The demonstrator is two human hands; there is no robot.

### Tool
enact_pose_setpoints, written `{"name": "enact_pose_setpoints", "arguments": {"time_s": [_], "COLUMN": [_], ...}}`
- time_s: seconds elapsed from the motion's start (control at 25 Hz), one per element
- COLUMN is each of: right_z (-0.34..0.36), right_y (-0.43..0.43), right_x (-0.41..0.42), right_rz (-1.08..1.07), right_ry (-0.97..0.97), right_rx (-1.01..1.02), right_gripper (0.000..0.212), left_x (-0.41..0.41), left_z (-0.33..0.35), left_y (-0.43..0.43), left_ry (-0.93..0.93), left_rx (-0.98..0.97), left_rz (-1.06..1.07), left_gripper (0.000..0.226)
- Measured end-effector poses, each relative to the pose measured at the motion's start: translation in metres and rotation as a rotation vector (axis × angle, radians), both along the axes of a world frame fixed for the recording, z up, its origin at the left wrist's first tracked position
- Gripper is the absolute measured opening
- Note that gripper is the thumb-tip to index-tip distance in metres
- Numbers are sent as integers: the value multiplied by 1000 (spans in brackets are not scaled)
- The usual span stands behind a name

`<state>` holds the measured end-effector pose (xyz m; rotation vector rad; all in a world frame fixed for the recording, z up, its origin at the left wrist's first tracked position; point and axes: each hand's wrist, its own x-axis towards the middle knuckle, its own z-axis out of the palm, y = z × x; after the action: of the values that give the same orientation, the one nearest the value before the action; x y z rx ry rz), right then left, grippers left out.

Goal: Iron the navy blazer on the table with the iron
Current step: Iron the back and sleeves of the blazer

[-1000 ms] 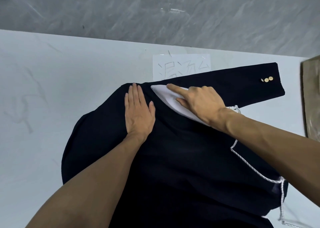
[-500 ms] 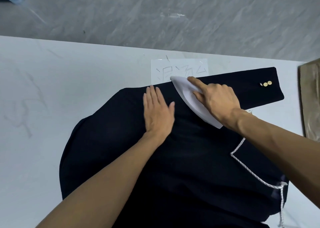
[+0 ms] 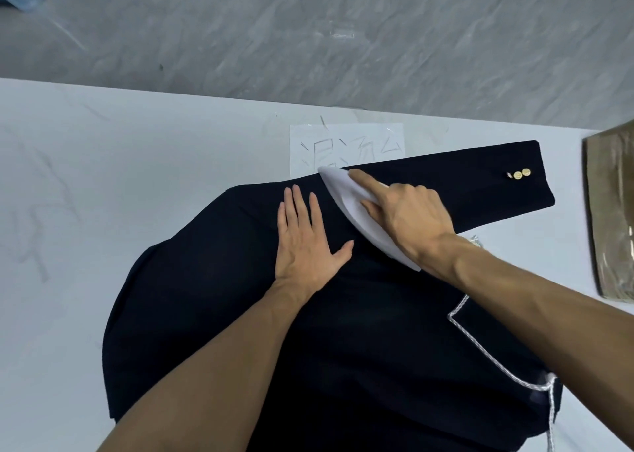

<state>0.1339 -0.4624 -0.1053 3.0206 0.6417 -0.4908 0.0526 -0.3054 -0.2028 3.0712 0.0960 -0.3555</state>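
On the white table the navy blazer lies spread, and the right hand, curled round the iron at the shoulder with forefinger along its top, should glide slowly while the flat, straight-fingered left hand holds the cloth taut beside it.

Iron handle hidden under right hand; blazer hem cut off at bottom edge.
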Motion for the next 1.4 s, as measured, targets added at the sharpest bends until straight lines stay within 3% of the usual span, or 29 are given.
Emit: {"name": "enact_pose_setpoints", "arguments": {"time_s": [0.24, 0.56, 0.8, 1.2, 1.4], "right_z": [-2, 0, -5, -3, -5], "right_y": [-5, -66, -1, -64, -72], "right_x": [-4, 22, -8, 15, 16], "right_rz": [-8, -325, -38, -229, -244], "right_ry": [-34, -41, 5, -64, -61], "right_rx": [-9, 74, 28, -29, -17], "right_gripper": [49, 44, 54, 46, 45], "left_x": [-1, 1, 2, 1, 1], "left_z": [-3, -2, -1, -2, 5], "left_y": [2, 3, 2, 4, 5], "left_ry": [-27, -33, -11, -10, 41], "left_rx": [1, 8, 19, 18, 3], "left_rz": [0, -14, -16, -16, -85], "left_gripper": [103, 103, 104, 102, 84]}}
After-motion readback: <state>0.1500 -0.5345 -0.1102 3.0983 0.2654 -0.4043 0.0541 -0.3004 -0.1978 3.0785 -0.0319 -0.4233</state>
